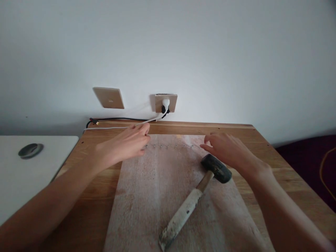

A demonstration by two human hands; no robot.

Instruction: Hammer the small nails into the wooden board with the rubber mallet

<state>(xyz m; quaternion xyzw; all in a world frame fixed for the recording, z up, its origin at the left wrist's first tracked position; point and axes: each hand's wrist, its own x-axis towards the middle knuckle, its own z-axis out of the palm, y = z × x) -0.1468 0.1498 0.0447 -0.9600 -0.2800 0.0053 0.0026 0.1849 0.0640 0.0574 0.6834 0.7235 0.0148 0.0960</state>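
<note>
A pale plywood board lies on a wooden table. On the board rests a mallet with a black rubber head and a paint-stained wooden handle, pointing toward me. My left hand hovers over the board's far left corner, fingers curled loosely, with nothing visible in it. My right hand reaches over the far right part of the board, just above the mallet's head, fingers apart and empty. A faint row of small dark marks runs along the board's far edge between the hands.
A wall socket with a white plug and a black plug sits behind the table. Their white and black cables run along the table's back edge. A blank wall plate is left of it. A white desk adjoins on the left.
</note>
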